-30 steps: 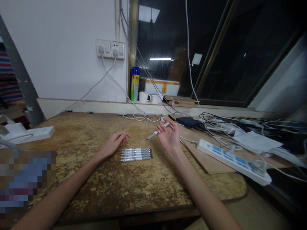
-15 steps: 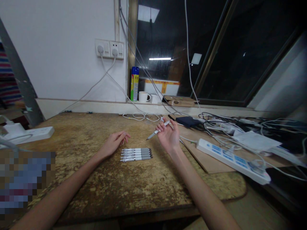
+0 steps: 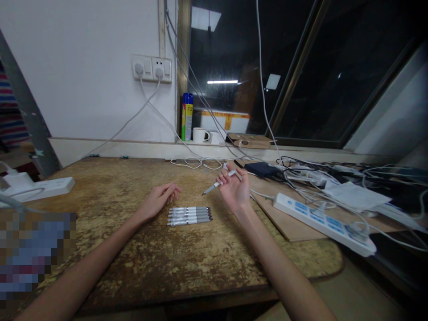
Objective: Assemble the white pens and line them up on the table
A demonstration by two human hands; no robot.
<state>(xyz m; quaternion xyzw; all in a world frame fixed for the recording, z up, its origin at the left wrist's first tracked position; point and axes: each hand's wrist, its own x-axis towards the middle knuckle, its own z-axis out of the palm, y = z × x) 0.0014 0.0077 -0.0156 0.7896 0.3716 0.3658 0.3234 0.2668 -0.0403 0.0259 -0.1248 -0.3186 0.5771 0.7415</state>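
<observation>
My right hand (image 3: 234, 192) grips one pen (image 3: 216, 184) at its rear, tip pointing left, raised above the worktop (image 3: 160, 263). My left hand (image 3: 159, 199) rests loosely curled and holds nothing, just beside the row of pens (image 3: 189, 215) lying side by side. A pen is likely light, stiff and smooth; grip mid-barrel. The worktop is worn and mottled; a power strip (image 3: 323, 224) and cables lie right, below a dark window.

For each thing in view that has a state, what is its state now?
right hand: raised, holding pen
pen: held, tip pointing left
left hand: resting on table, empty
row of pens: lying side by side
wall sockets: two plugs in
mug: upright
</observation>
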